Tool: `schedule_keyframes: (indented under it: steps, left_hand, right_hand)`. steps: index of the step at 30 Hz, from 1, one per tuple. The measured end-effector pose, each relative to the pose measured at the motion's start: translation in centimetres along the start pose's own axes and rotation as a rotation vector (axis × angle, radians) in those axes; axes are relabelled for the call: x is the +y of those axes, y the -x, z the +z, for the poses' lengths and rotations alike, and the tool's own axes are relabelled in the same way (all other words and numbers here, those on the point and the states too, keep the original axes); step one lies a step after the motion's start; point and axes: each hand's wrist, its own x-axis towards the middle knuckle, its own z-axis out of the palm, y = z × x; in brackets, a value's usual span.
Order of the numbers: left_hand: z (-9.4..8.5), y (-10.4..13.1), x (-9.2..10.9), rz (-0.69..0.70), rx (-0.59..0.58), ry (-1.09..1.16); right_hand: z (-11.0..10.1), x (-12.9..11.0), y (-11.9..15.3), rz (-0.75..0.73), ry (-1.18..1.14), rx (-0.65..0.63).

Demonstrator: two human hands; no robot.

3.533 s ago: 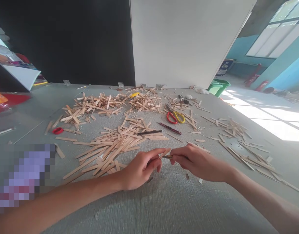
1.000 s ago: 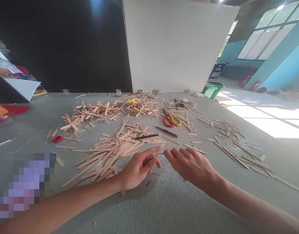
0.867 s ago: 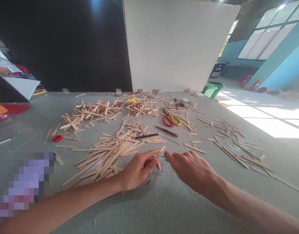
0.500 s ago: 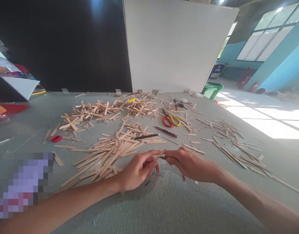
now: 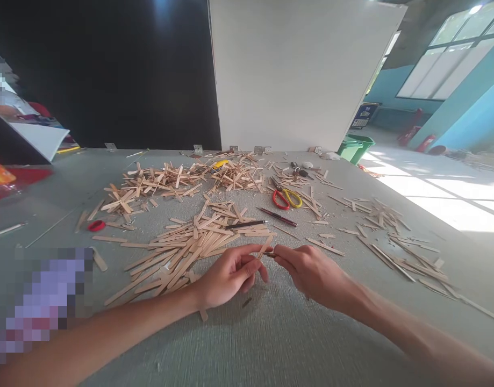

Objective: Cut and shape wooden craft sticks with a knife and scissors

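Observation:
My left hand (image 5: 229, 275) is closed, pinching a wooden craft stick (image 5: 265, 245) between thumb and fingers so it points up and to the right. My right hand (image 5: 312, 270) is closed round a slim tool (image 5: 268, 255); only its thin dark tip shows, reaching the craft stick. The rest is hidden in the fist, so its kind is unclear. Beyond my left hand spreads a pile of loose craft sticks (image 5: 198, 242), with a black pen (image 5: 247, 224) on top. A small dark piece (image 5: 247, 302) lies on the table just below my left hand.
Scissors with red and yellow handles (image 5: 286, 198) lie beyond my hands, near a dark red pen (image 5: 277, 216). More stick heaps (image 5: 162, 181) line the back; scraps (image 5: 400, 252) lie right. A red tape ring (image 5: 96, 226) sits left. Upright panels (image 5: 299, 75) border the table (image 5: 247, 349).
The craft stick in my left hand stands steeper than before. My right hand has turned slightly, its knuckles rolled upward, and the tool's tip still meets the stick. The whole view has shifted a little.

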Motion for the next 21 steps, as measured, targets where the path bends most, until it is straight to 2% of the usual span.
schedule_keyframes:
  steps: [4, 6, 8, 10, 14, 16, 19, 21]
  left_hand:
    - [-0.2, -0.1, -0.1, 0.005, 0.003, 0.012]
    - [-0.2, -0.1, -0.1, 0.007, 0.000, 0.012]
    - [-0.1, -0.1, 0.0, 0.000, 0.008, 0.004]
    - [0.3, 0.0, 0.2, -0.017, 0.044, -0.032]
    - [1.2, 0.5, 0.7, -0.011, 0.128, -0.257]
    - [1.2, 0.6, 1.0, 0.020, 0.175, -0.360]
    - [0.8, 0.6, 1.5, -0.007, 0.264, -0.390]
    - [0.6, 0.6, 2.2, -0.065, 0.264, -0.298]
  right_hand:
    - [0.6, 0.3, 0.6, -0.089, 0.312, 0.038]
    - [0.5, 0.2, 0.7, -0.090, 0.384, 0.039]
    - [0.1, -0.1, 0.6, -0.038, 0.351, 0.019]
    - [-0.6, -0.7, 0.7, 0.046, 0.222, -0.023]
    - [-2.2, -2.0, 1.1, 0.171, -0.043, -0.128]
    - [-2.5, -2.5, 1.5, 0.244, 0.032, -0.112]
    - [-2.4, -2.9, 2.3, 0.346, 0.289, -0.064]
    - [-2.2, -2.7, 2.8, 0.290, 0.346, -0.073]
